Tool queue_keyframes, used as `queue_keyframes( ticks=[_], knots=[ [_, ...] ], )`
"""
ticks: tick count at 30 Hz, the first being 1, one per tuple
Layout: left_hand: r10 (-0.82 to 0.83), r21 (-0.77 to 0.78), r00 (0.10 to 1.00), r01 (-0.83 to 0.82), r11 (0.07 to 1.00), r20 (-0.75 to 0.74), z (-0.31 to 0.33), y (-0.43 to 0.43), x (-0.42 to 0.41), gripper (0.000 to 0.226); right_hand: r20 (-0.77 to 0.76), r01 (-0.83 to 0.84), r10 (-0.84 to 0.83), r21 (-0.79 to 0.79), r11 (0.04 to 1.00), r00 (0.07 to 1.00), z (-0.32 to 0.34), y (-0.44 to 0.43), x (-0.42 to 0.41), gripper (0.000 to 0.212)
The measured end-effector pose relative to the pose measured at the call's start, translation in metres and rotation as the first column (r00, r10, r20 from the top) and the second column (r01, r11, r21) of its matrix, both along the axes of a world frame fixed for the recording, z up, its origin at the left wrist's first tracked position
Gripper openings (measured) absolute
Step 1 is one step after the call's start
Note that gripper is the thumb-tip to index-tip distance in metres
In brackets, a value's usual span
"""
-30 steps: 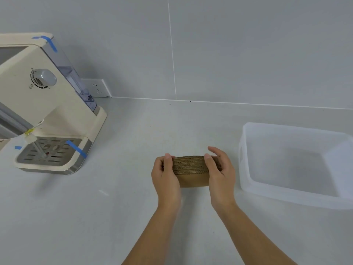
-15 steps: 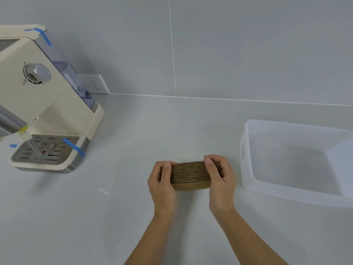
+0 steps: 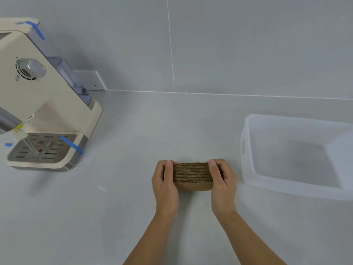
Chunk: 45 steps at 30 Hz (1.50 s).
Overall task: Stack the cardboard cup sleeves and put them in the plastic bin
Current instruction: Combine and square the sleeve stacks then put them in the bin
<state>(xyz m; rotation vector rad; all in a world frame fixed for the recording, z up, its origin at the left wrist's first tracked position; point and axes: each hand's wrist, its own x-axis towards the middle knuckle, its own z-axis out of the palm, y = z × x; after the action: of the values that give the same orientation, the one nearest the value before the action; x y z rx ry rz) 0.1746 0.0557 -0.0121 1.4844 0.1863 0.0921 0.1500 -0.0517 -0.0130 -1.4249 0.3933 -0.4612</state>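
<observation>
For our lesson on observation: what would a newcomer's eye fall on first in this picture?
First, the brown stack of cardboard sleeves at the centre of the grey counter, pressed between the left hand and the right hand. Next, the translucent plastic bin to its right, with nothing visible in it. Last, the cream coffee machine with blue tape strips at far left.

Cream coffee machine, blue-taped; wall socket behind.
</observation>
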Motion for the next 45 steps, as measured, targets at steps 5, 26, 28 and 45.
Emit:
queue_keyframes(
  ticks=[5,26,28,45],
  knots=[
    [-0.029,0.052,0.999,0.031,0.998,-0.036,-0.006,0.002,-0.001,0.031,-0.055,-0.018,0.017,-0.023,1.0,0.998,-0.008,-0.001,-0.001,0.026],
    [-0.607,0.429,0.774,0.617,0.66,-0.181,-0.008,0.078,0.011,0.053,-0.111,-0.046,0.037,-0.083,0.996,0.993,-0.005,-0.004,-0.004,0.03],
    [-0.577,0.443,0.793,0.597,0.669,-0.196,-0.01,0.075,0.008,0.047,-0.122,-0.051,0.04,-0.088,0.995,0.992,-0.005,-0.004,-0.004,0.03],
    [-0.553,0.463,0.799,0.592,0.659,-0.234,-0.007,0.071,0.006,0.044,-0.251,-0.336,0.321,-0.021,0.941,0.913,0.002,-0.027,-0.021,0.056]
  ],
)
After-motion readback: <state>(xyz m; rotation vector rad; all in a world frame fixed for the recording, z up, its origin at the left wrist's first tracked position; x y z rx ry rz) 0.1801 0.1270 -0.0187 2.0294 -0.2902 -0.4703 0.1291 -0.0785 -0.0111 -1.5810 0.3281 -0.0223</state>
